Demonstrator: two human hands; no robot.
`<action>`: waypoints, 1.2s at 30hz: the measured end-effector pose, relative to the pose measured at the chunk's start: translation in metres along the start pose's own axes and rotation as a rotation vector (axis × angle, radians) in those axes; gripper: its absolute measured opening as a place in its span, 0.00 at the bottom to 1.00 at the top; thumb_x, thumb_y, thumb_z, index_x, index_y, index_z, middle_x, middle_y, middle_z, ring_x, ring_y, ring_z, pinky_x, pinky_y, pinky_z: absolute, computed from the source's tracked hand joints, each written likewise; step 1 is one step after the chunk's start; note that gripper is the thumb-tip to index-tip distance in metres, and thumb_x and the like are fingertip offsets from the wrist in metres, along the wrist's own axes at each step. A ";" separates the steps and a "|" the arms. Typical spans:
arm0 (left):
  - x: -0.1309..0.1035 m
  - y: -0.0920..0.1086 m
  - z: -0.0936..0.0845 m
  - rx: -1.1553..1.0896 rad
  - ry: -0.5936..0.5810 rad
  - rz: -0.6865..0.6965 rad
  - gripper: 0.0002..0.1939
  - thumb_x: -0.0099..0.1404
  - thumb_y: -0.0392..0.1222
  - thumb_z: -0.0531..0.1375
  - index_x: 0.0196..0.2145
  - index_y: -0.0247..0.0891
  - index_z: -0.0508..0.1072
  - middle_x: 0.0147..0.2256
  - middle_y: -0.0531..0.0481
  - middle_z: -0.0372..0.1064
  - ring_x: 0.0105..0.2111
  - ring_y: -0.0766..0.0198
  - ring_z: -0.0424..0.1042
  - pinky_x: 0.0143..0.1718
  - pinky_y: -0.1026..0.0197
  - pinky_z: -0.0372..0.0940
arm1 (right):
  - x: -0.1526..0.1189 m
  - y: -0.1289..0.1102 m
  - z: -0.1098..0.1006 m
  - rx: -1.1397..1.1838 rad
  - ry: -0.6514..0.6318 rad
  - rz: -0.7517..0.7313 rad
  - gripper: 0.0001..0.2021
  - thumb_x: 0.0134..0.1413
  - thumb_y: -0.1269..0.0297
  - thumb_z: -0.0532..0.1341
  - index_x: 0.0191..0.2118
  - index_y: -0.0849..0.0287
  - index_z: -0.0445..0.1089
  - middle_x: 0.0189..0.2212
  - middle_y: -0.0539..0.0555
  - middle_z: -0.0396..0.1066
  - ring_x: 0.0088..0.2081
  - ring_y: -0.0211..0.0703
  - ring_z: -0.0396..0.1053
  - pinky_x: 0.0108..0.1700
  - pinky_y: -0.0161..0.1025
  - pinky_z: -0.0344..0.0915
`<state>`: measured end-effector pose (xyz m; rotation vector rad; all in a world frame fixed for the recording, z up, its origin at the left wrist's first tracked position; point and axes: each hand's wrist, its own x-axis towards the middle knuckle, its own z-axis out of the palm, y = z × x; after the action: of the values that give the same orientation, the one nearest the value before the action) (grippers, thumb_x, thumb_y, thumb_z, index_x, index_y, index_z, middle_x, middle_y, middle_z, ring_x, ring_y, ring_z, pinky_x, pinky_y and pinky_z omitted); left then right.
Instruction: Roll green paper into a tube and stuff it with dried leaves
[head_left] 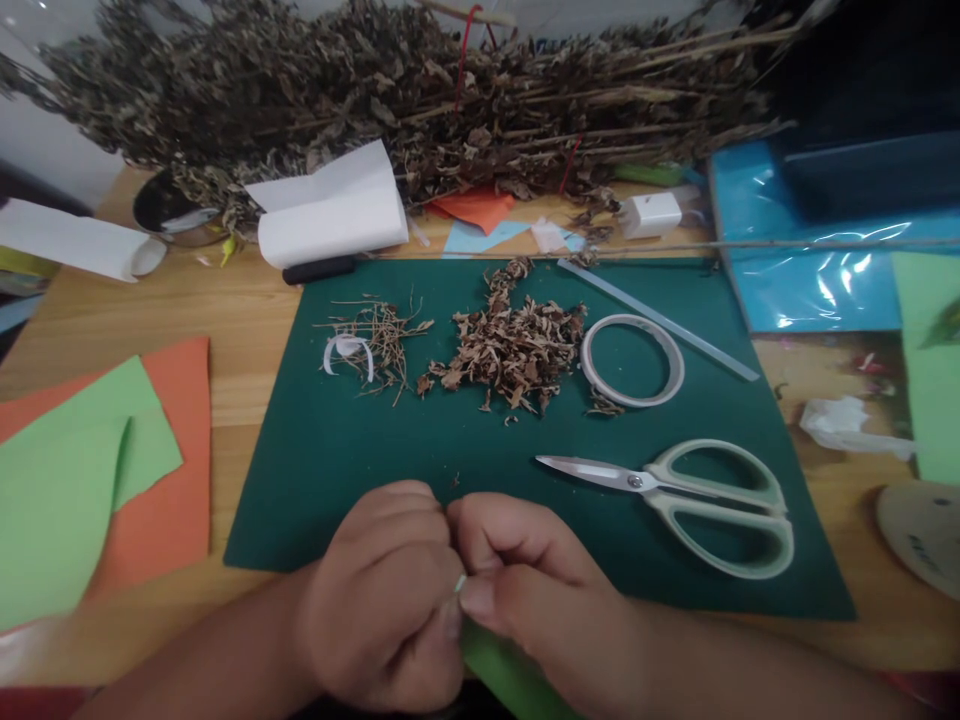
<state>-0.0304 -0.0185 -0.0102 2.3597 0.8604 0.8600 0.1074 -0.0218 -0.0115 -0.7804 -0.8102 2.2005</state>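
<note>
My left hand (390, 600) and my right hand (536, 600) meet at the front edge of a dark green mat (300, 500). Both are closed, pinching a green piece (510, 675) that hangs down between them; its far part is hidden. Beyond my hands lies a heap of dry brown leaves (517, 350), with thin stems (386, 345) and a curled white strip (347, 345) to its left. A roll of tape (675, 375) rests right of the heap. Pale-handled scissors (675, 490) lie on the mat, blades pointing left. Behind the tape is a translucent stick (660, 320).
A large bundle of dried plants (375, 100) spans the back. White paper rolls (337, 215), a metal bowl (176, 210), a white charger (651, 214) and a blue packet (817, 270) stand around the mat. Orange (176, 500) and green sheets (60, 510) lie left.
</note>
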 end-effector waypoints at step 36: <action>-0.008 0.000 -0.004 -0.007 -0.056 0.013 0.11 0.61 0.34 0.45 0.25 0.37 0.62 0.16 0.50 0.62 0.18 0.65 0.61 0.22 0.60 0.58 | 0.000 0.006 0.002 0.029 0.000 -0.014 0.13 0.38 0.68 0.56 0.15 0.59 0.48 0.15 0.42 0.47 0.19 0.27 0.44 0.19 0.28 0.44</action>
<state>-0.0382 -0.0229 -0.0105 2.3737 0.8194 0.7968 0.1035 -0.0265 -0.0146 -0.7583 -0.7795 2.1948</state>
